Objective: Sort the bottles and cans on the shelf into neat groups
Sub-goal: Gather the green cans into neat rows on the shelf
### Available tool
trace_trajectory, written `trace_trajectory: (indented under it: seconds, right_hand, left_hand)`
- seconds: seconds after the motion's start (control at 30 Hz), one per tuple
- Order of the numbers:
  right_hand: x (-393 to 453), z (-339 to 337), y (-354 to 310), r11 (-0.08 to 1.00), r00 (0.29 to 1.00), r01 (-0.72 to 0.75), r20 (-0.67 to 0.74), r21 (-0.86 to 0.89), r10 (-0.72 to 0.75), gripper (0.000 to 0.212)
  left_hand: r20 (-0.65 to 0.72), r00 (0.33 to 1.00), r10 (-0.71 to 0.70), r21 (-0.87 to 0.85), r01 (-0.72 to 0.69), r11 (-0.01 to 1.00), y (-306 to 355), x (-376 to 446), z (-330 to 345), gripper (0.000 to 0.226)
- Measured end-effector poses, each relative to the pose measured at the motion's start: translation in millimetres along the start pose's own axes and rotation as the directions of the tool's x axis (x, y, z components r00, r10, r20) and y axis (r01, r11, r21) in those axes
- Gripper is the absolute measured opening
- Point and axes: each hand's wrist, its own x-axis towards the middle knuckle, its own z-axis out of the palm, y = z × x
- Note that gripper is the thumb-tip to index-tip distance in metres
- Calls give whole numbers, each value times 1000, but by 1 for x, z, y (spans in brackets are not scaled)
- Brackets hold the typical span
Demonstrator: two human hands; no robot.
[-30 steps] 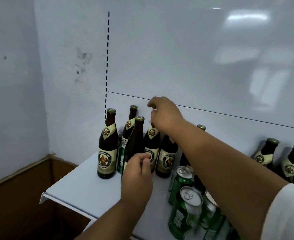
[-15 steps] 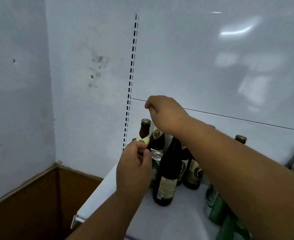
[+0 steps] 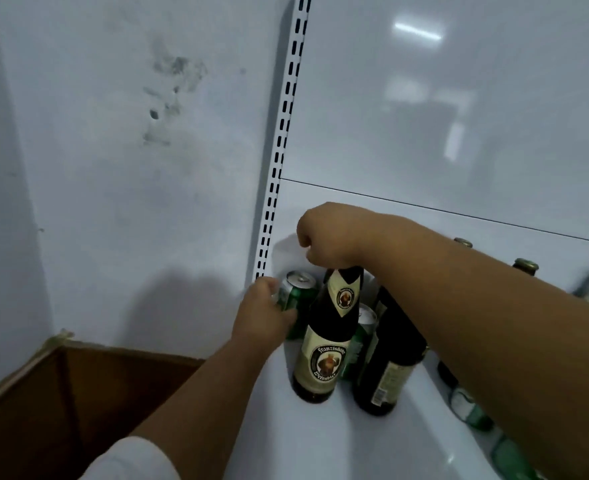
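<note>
On the white shelf point(image 3: 324, 441) stands a dark brown beer bottle point(image 3: 324, 348) with a cream label; my right hand point(image 3: 334, 237) is closed over its top. My left hand point(image 3: 263, 315) wraps around a green can point(image 3: 298, 292) in the shelf's back left corner. A second green can point(image 3: 360, 341) stands behind the held bottle. To its right is another dark bottle point(image 3: 388, 368) with its back label showing. More bottle tops point(image 3: 524, 265) and green cans point(image 3: 473, 408) show past my right forearm, partly hidden.
A slotted white upright point(image 3: 279, 147) runs up the back wall at the shelf's left end. Left of the shelf is a marked white wall, with a brown cardboard box point(image 3: 61, 393) below. A glossy white panel backs the shelf.
The view has shifted left and closer. My left hand moved from a bottle neck to the green can in the corner. My right hand stays on a bottle top, now lower.
</note>
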Motion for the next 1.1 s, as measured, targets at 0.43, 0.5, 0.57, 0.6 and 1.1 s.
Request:
trace_trajectory:
  seconds: [0.43,0.5,0.57,0.6,1.1]
  right_hand:
    - [3,-15,2,990,994,-70,-75,125,79,32]
    - [0,-27,-4,954,987,-65,-124,292,105,42]
    - [-4,-37,-14,904,984,-63,-123,424,127,53]
    - [-7,-40,-18,887,982,-53,-135,458,129,56]
    - [-103,-70,13,802,927,-82,-250,591,279,54]
  left_hand:
    - [-102,989,105,-375,-137,917,4,5,-25,48]
    - [-177,971,160,-423,-222,879,23,0,-42,56]
    - [-265,931,249,-336,-331,882,44,-6,-55,67]
    - [-269,922,279,-302,-355,885,56,-11,-59,71]
    - [27,951,309,-851,-140,505,126,-101,-33,48]
